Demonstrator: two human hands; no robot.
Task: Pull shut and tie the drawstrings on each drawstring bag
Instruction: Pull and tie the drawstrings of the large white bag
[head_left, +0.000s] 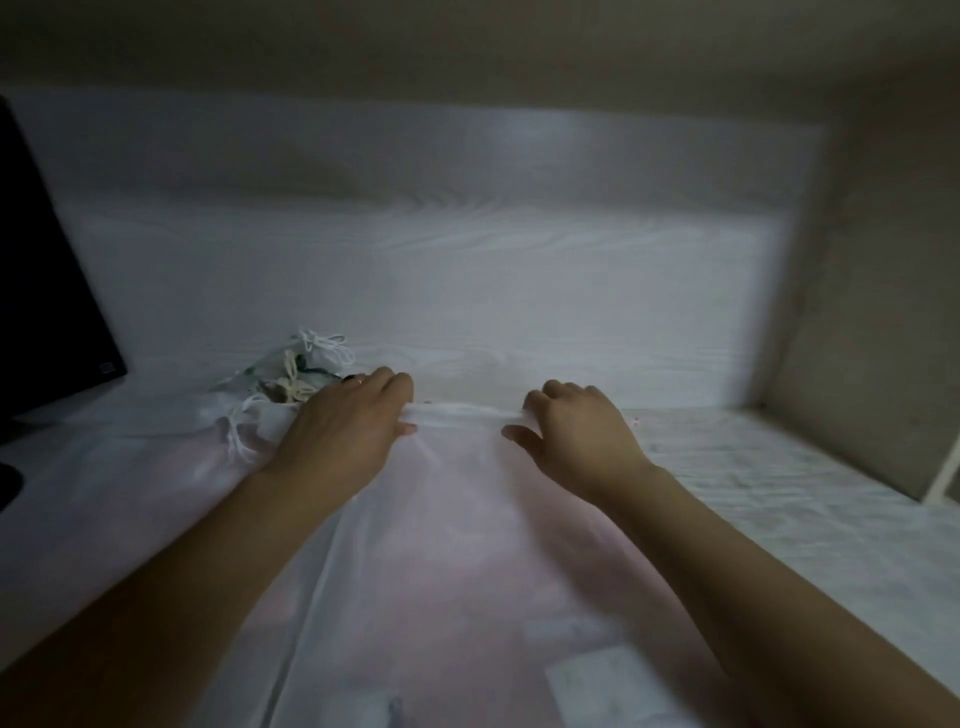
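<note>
A large sheer white drawstring bag (457, 545) with something pale pink inside lies flat on the white table, its mouth at the far end. My left hand (348, 421) grips the left part of the bag's top hem, fingers curled over the edge and thumb below. My right hand (576, 426) grips the right part of the same hem the same way. The hem between them (462, 413) is bunched into a ridge. Behind my left hand lie several small bags (291, 379) with white cords tied in bows, partly hidden by that hand.
A dark monitor (47, 291) stands at the far left, its base at the left edge. The white wood-grain table (467, 291) runs back to a beige wall. A beige side wall (872, 312) closes off the right side.
</note>
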